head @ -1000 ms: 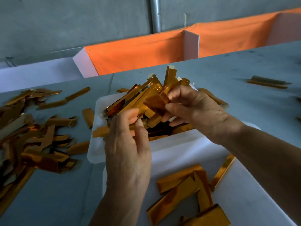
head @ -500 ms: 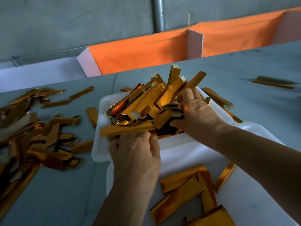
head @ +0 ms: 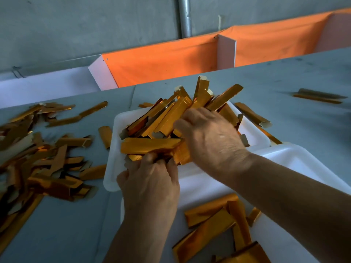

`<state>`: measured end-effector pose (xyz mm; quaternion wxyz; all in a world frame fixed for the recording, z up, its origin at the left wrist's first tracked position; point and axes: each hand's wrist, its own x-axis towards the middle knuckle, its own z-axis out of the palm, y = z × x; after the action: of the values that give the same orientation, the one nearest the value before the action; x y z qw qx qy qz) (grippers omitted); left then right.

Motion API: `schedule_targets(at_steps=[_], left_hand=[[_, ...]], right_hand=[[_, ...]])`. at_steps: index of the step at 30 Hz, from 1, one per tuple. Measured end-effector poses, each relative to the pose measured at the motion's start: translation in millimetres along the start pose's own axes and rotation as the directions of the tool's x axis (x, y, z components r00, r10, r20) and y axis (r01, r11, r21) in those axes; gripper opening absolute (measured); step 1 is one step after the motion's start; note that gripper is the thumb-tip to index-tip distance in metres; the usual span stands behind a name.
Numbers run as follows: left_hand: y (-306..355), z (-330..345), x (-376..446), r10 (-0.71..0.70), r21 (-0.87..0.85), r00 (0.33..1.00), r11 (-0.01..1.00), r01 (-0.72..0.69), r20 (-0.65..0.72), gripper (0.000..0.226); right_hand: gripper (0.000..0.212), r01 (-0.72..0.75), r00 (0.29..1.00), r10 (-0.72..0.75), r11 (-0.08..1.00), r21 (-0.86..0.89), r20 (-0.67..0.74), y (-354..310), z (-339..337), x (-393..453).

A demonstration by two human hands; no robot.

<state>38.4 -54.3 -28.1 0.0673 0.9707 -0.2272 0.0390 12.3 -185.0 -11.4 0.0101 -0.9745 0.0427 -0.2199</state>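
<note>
Grey table (head: 275, 88) before a grey concrete wall (head: 95, 25) with one metal pipe (head: 185, 16) and orange cloth bins (head: 161, 67). Two white trays: far tray (head: 114, 149) under the hands, near tray (head: 284, 158) beneath the forearms. The left hand (head: 150, 188) clenches one gold strip (head: 150, 148) over the far tray's near edge; just right of it, the right hand (head: 212, 143) grasps the gold pile (head: 171, 114) in that tray. A loose heap (head: 38, 164) lies left of the grip.

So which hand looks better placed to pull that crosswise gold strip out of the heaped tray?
Left, probably: the left hand grips the gold strip at the near edge of the heaped tray, while the right hand rests fingers-down on the heap farther back.
</note>
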Motion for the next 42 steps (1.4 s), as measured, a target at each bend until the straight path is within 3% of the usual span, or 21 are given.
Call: schedule_targets(at_steps=[2, 5, 8, 10, 13, 15, 16, 19, 21, 24, 28, 31, 34, 36, 39, 42], left_hand=[[1, 2, 0, 0.012, 0.005, 1.000, 1.000, -0.012, -0.025, 0.051], [1, 6, 0, 0.024, -0.037, 0.998, 0.999, -0.027, -0.063, 0.055], [0, 7, -1, 0.052, -0.067, 0.993, 0.996, -0.059, -0.102, 0.054], [1, 8, 1, 0.048, -0.070, 0.994, 0.996, -0.055, -0.100, 0.050], [1, 6, 4, 0.011, -0.098, 0.997, 0.995, -0.019, -0.083, 0.048], [2, 4, 5, 0.001, -0.120, 0.995, 0.993, -0.013, -0.098, 0.044], [2, 4, 5, 0.007, -0.148, 0.993, 0.989, -0.025, -0.119, 0.042], [4, 0, 0, 0.042, -0.377, 0.956, 0.913, -0.155, -0.291, 0.041], [8, -5, -4, 0.021, -0.557, 0.916, 0.788, -0.262, -0.400, 0.048], [8, -10, -9, 0.046, -0.708, 0.905, 0.606, -0.362, -0.423, 0.042], [4, -9, -9, 0.099, -0.811, 0.925, 0.454, -0.370, -0.366, 0.022], [3, -8, -9, 0.113, -0.828, 0.935, 0.438, -0.350, -0.335, 0.023], [1, -8, -9, 0.124, -0.846, 0.939, 0.410, -0.342, -0.320, 0.014], [1, -7, -8, 0.120, -0.877, 0.953, 0.373, -0.302, -0.277, 0.016], [1, -7, -8, 0.177, -0.880, 0.959, 0.390, -0.273, -0.220, 0.021], [1, -8, -9, 0.245, -0.856, 0.952, 0.439, -0.275, -0.181, 0.024]], right_hand=[[0.036, 0.013, 0.997, -0.025, 0.985, 0.170, 0.070, -9, 6, 9], [0.041, -0.135, 0.943, 0.005, 0.920, 0.369, 0.333, -10, 12, 20], [0.037, -0.206, 0.903, 0.062, 0.931, 0.301, 0.426, -5, 15, 28], [0.028, -0.241, 0.927, 0.124, 0.920, 0.308, 0.354, -3, 18, 28], [0.007, -0.264, 0.961, 0.272, 0.831, 0.490, 0.056, 4, 21, 24], [0.004, -0.247, 0.921, 0.387, 0.684, 0.687, -0.054, 8, 18, 22], [0.005, -0.229, 0.899, 0.435, 0.559, 0.797, -0.047, 10, 14, 21], [0.006, -0.151, 0.884, 0.459, 0.102, 0.983, 0.089, 9, -6, 17], [0.007, -0.202, 0.913, 0.350, -0.062, 0.977, 0.211, 8, -20, 6], [0.009, -0.420, 0.891, 0.208, 0.042, 0.906, 0.403, 2, -33, -16], [0.006, -0.584, 0.806, 0.191, 0.104, 0.805, 0.560, -2, -39, -36], [0.007, -0.617, 0.787, 0.156, 0.203, 0.761, 0.597, 1, -40, -40], [0.009, -0.581, 0.813, 0.185, 0.324, 0.747, 0.552, 10, -38, -43], [0.020, -0.537, 0.844, 0.189, 0.277, 0.797, 0.503, 20, -42, -45], [0.040, -0.465, 0.877, 0.191, 0.103, 0.879, 0.442, 33, -46, -47], [0.035, -0.436, 0.887, 0.198, 0.070, 0.897, 0.416, 39, -44, -45]])
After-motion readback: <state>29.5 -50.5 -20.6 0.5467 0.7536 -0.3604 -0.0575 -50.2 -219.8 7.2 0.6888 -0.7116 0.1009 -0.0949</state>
